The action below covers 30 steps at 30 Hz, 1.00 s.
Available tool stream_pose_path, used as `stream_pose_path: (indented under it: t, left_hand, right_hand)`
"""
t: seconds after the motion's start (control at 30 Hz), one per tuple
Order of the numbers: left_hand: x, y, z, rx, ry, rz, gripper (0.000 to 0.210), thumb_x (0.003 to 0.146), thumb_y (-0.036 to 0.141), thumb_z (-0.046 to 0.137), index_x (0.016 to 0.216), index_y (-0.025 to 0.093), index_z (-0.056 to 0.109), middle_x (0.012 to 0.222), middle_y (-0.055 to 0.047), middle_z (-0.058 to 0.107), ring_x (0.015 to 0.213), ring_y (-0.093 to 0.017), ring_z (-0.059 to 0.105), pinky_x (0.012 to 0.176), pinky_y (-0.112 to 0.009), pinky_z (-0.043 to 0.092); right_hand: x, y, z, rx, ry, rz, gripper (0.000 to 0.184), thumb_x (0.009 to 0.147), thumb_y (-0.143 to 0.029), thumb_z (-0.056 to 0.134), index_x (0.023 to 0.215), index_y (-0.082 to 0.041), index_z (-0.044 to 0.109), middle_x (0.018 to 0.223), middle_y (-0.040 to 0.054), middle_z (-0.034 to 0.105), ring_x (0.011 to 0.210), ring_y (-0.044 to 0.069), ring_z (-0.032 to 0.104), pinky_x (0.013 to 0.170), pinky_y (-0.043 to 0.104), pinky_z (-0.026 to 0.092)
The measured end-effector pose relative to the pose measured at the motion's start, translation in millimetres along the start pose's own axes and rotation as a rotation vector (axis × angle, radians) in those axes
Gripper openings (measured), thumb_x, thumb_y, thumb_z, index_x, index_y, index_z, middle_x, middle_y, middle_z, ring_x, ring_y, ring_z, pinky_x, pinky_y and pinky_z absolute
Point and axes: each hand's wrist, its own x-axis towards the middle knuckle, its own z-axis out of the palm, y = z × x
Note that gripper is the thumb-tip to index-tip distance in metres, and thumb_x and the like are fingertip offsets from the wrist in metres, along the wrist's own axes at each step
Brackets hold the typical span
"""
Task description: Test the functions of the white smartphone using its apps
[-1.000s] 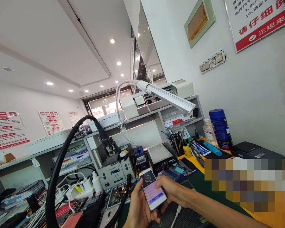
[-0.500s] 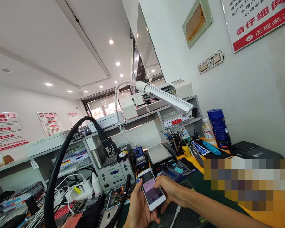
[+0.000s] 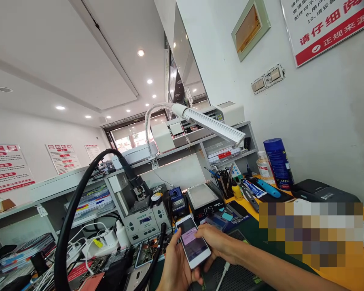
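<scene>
A white smartphone (image 3: 197, 254) with a lit screen, showing a pale pink box over a dark background, is tilted up in front of me at the lower middle. My left hand (image 3: 175, 264) cradles it from below and from its left side, the thumb along the left edge. From the right, my right hand (image 3: 215, 241) grips the phone's right edge, with the thumb over the screen and the other fingers partly hidden underneath. Below the phone lies a dark perforated pad (image 3: 239, 268), with a white cable (image 3: 223, 277) running across it beside my right hand.
A grey soldering or hot-air station (image 3: 144, 226) stands behind on the left, near a flat heating plate (image 3: 203, 198). A thick black hose (image 3: 65, 226) arches across the left. Circuit boards (image 3: 150, 252) lie beside my left hand. A blue spray can (image 3: 278, 163) stands at right; one area there is pixelated.
My right thumb has shifted slightly up the phone's screen. Both hands keep their hold, and the whole view has moved only a little.
</scene>
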Motion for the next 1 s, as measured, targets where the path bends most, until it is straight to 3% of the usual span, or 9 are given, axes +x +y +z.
stream_pose_path:
  t: [0.17,0.33,0.6,0.8,1.0]
  left_hand:
    - [1,0,-0.4,-0.027,-0.031,0.006,0.063,0.092,0.064,0.037,0.114,0.009,0.061,0.064,-0.007,0.069,0.039,-0.02,0.061,0.039,-0.03,0.051]
    - [-1,1,1.8,-0.04,-0.054,0.029,0.058,0.093,0.059,0.038,0.108,0.009,0.063,0.063,-0.007,0.068,0.039,-0.019,0.061,0.04,-0.031,0.052]
    - [-2,0,3.7,-0.021,-0.018,0.021,0.061,0.093,0.061,0.038,0.117,0.01,0.059,0.063,-0.006,0.068,0.038,-0.019,0.059,0.04,-0.031,0.051]
    - [0,0,-0.9,-0.014,-0.034,0.028,0.058,0.092,0.061,0.038,0.103,0.01,0.063,0.067,-0.007,0.069,0.039,-0.019,0.061,0.041,-0.032,0.051]
    - [-1,2,5.1,-0.016,0.02,0.019,0.058,0.092,0.061,0.038,0.105,0.009,0.062,0.065,-0.005,0.067,0.037,-0.019,0.06,0.038,-0.03,0.05]
  right_hand:
    - [1,1,1,-0.035,0.059,0.015,0.019,0.083,-0.026,0.048,0.098,-0.016,0.054,0.068,0.0027,0.061,0.055,0.019,0.065,0.042,0.031,0.056]
    - [0,0,1,-0.007,0.015,0.003,0.021,0.087,-0.031,0.043,0.095,-0.016,0.055,0.068,0.0053,0.063,0.055,0.02,0.065,0.04,0.03,0.054]
    - [2,1,0,-0.014,0.068,0.023,0.022,0.088,-0.03,0.047,0.105,-0.016,0.053,0.073,0.0041,0.063,0.058,0.02,0.066,0.042,0.031,0.056]
    - [-8,-9,4,-0.013,-0.046,0.015,0.034,0.093,-0.036,0.033,0.09,-0.012,0.058,0.069,0.0098,0.064,0.053,0.018,0.063,0.041,0.028,0.053]
    - [-11,-13,5,0.005,-0.02,0.056,0.037,0.094,-0.034,0.031,0.093,-0.01,0.058,0.069,0.0101,0.063,0.053,0.018,0.062,0.04,0.027,0.052]
